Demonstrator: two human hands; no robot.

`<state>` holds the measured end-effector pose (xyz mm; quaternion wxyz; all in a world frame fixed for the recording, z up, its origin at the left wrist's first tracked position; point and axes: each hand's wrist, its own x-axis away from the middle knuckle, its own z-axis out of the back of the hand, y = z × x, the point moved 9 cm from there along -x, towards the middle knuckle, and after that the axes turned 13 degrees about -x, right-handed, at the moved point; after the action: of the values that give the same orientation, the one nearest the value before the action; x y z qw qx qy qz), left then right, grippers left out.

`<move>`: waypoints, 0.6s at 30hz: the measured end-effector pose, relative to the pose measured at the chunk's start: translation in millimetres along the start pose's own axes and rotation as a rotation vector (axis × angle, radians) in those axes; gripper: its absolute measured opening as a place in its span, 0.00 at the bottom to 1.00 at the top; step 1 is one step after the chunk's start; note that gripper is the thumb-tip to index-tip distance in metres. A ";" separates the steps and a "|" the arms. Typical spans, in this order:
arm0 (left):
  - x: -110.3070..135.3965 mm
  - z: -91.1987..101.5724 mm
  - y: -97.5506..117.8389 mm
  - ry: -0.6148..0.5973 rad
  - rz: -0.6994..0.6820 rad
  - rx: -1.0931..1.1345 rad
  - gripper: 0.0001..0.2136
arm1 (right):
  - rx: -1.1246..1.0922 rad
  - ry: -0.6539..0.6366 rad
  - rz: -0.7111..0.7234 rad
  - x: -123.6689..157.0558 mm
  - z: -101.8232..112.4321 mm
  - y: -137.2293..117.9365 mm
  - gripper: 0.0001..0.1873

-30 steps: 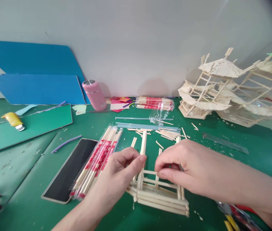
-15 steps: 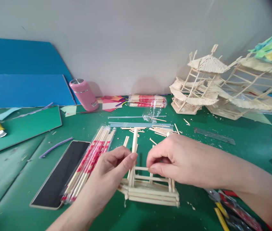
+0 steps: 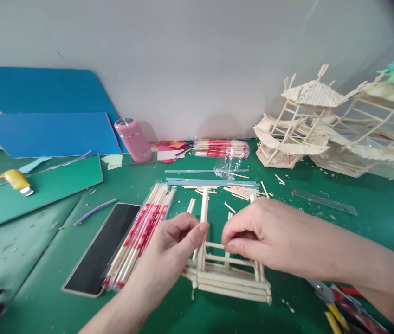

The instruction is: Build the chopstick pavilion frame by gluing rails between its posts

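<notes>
A small frame of glued wooden sticks point(image 3: 231, 286) stands on the green table in front of me, with upright posts rising from a layered base. My left hand point(image 3: 179, 243) pinches the tall left post point(image 3: 204, 206) between thumb and fingers. At the right, my right hand point(image 3: 252, 229) has thumb and fingertips closed on a thin wooden crossbar point(image 3: 215, 245), which runs between the posts above a lower bar. My right hand hides most of the right post and the crossbar's far end.
Packaged chopsticks point(image 3: 141, 236) and a phone point(image 3: 101, 250) lie left. Cut sticks point(image 3: 240, 191) and glue sticks point(image 3: 212, 182) are behind the frame. A pink bottle point(image 3: 134, 141) and stick pagoda models point(image 3: 294, 134) stand at the back. Pliers point(image 3: 324, 292) lie front right.
The whole view has shifted, so everything sits a little further right. Both hands keep the same grips on the frame, with hardly any movement of their own.
</notes>
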<state>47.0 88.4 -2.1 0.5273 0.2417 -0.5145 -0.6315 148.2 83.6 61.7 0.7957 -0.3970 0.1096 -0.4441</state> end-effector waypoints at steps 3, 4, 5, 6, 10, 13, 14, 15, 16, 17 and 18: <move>-0.4 0.4 1.2 0.007 0.000 0.001 0.16 | 0.004 -0.007 0.001 0.3 -0.8 0.1 0.14; -0.7 0.5 1.5 0.010 -0.001 -0.001 0.16 | 0.005 -0.011 -0.004 0.1 -0.8 0.2 0.14; -0.9 0.5 1.6 0.012 -0.004 -0.003 0.16 | 0.005 -0.016 -0.009 -0.2 -0.7 0.2 0.14; -1.1 0.3 1.8 0.011 -0.010 -0.004 0.16 | 0.005 -0.021 -0.013 -0.6 -0.6 0.1 0.14; -1.1 0.1 -0.6 0.009 -0.008 -0.013 0.16 | -0.009 -0.045 -0.015 -2.0 -0.3 -0.7 0.13; -0.8 1.2 -2.9 0.015 0.003 -0.026 0.16 | -0.010 -0.068 -0.028 -1.7 -1.4 2.0 0.11; -0.7 1.5 -2.8 0.016 0.000 -0.029 0.16 | -0.005 -0.075 -0.030 -1.4 -1.8 2.9 0.10; -0.6 1.5 -2.5 0.014 -0.005 -0.031 0.16 | 0.000 -0.080 -0.029 -0.9 -2.0 3.5 0.10; -0.5 1.5 -2.5 0.012 -0.007 -0.034 0.16 | 0.002 -0.084 -0.026 -0.3 -2.2 3.8 0.10; -0.4 1.4 -2.6 0.010 -0.007 -0.035 0.16 | 0.003 -0.085 -0.021 0.3 -2.1 3.9 0.10; -0.4 1.5 -2.9 0.010 -0.003 -0.036 0.16 | 0.003 -0.086 -0.018 0.8 -2.0 3.9 0.10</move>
<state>44.7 89.1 -4.3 0.5333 0.2363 -0.5000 -0.6402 150.0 83.0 57.7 0.7964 -0.4152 0.0711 -0.4339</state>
